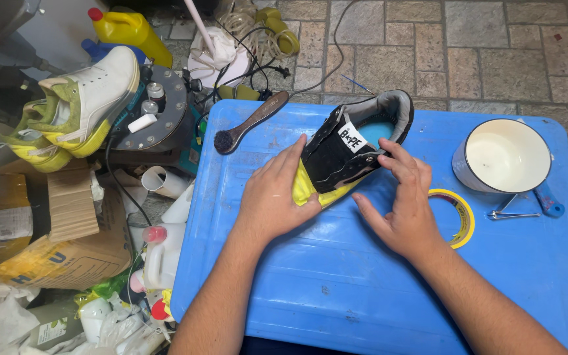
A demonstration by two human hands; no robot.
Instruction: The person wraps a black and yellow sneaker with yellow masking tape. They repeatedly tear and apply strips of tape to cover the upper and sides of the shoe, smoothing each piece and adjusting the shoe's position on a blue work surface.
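Observation:
A black shoe with a yellow sole, grey collar and blue insole lies on its side on the blue plastic table. A white label is stuck on its tongue. My left hand presses against the toe end and the yellow sole. My right hand grips the shoe's side near the tongue, fingers curled on the upper.
A dark brush lies at the table's far left. A white pot with a blue handle, a yellow tape roll and a metal clip sit at the right. White and yellow sneakers, bottles and cardboard crowd the floor left.

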